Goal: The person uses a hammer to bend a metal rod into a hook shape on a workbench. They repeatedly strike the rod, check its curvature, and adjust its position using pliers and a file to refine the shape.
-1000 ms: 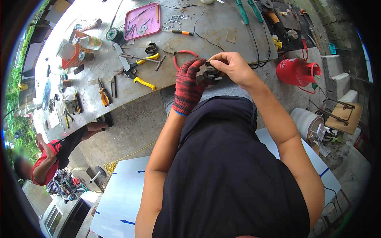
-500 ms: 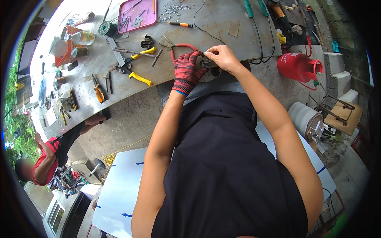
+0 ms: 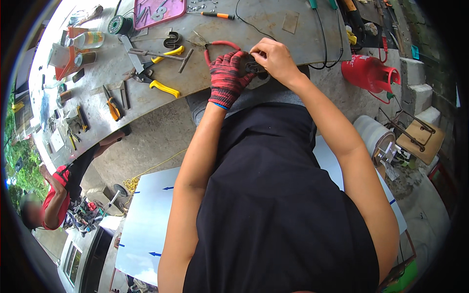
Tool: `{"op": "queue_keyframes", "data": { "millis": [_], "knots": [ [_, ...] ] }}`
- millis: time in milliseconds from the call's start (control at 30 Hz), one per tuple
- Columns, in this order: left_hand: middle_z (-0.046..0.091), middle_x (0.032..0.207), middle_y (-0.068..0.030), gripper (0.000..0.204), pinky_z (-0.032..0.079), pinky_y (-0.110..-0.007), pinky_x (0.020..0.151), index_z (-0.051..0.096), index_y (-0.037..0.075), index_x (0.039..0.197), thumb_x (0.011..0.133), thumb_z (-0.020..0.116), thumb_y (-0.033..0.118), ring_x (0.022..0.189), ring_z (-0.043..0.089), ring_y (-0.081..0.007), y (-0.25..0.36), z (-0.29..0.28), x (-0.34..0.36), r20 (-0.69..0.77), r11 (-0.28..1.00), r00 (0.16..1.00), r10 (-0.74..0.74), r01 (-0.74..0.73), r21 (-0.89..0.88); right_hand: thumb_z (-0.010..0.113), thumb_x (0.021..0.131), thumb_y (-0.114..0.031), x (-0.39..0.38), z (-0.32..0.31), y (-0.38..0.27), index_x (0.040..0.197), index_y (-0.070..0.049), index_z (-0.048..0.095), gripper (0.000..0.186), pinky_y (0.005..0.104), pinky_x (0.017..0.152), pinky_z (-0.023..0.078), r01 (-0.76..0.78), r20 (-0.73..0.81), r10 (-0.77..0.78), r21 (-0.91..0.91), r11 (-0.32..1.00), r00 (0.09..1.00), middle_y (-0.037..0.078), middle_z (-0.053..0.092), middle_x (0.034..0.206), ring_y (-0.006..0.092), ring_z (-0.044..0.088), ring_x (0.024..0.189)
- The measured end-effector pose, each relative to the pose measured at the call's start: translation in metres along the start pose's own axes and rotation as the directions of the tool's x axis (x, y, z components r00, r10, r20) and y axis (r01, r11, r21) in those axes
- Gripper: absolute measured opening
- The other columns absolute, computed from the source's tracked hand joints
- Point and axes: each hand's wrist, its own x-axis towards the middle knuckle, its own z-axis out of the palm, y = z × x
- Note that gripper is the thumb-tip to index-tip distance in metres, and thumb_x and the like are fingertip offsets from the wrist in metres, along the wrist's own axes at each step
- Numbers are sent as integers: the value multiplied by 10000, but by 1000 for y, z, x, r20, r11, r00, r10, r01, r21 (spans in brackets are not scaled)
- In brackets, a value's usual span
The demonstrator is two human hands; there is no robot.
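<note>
At the near edge of the broad grey metal table point(image 3: 264, 22), right where the person stands, a small curved piece of dark metal point(image 3: 251, 68) sits between two hands. From where I watch, it lies just to the right of the left hand point(image 3: 227, 75), which wears a red-and-black knitted glove and is partly curled, its fingers against the piece. The bare right hand point(image 3: 275, 58) is just above and to the right, thumb and forefinger drawn together at the upper end; whether they pinch something tiny, I cannot tell. Both hands are about equally near. The piece's long axis is hidden by fingers. Red-handled pliers point(image 3: 224, 43) lie just beyond the glove. White lettering marks the red metal gas cylinder point(image 3: 364, 71), and the clear bottle point(image 3: 91, 40) wears a label too small to read.
</note>
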Motion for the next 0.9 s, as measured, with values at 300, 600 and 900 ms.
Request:
{"op": "queue_keyframes", "data": {
  "millis": [300, 600, 900],
  "knots": [
    [685, 1249, -112, 696, 428, -469, 1054, 652, 155, 1286, 693, 891, 429, 1160, 610, -319, 0, 4, -1, -48, 1000, 999, 3, -3, -15, 681, 903, -125, 0, 4, 2, 906, -21, 727, 113, 425, 819, 546, 110, 2, -111, -125, 986, 994, 115, 664, 910, 326, 679, 891],
    [721, 1149, -109, 739, 445, -462, 1025, 678, 122, 1250, 636, 914, 459, 1115, 629, -327, 9, 0, 0, -37, 996, 997, -62, 60, -69, 697, 892, -93, -3, 8, 5, 901, -15, 709, 79, 424, 736, 552, 199, -69, -217, -208, 958, 974, 111, 651, 881, 328, 674, 809],
    [726, 1132, -126, 689, 465, -454, 1012, 698, 126, 1244, 659, 910, 424, 1108, 619, -333, 13, -8, 2, 27, 987, 990, -139, 141, -76, 696, 896, -139, -1, 5, 3, 901, -29, 739, 119, 432, 810, 552, 99, -5, -102, -162, 982, 995, 107, 669, 901, 330, 681, 882]
  ]
}}
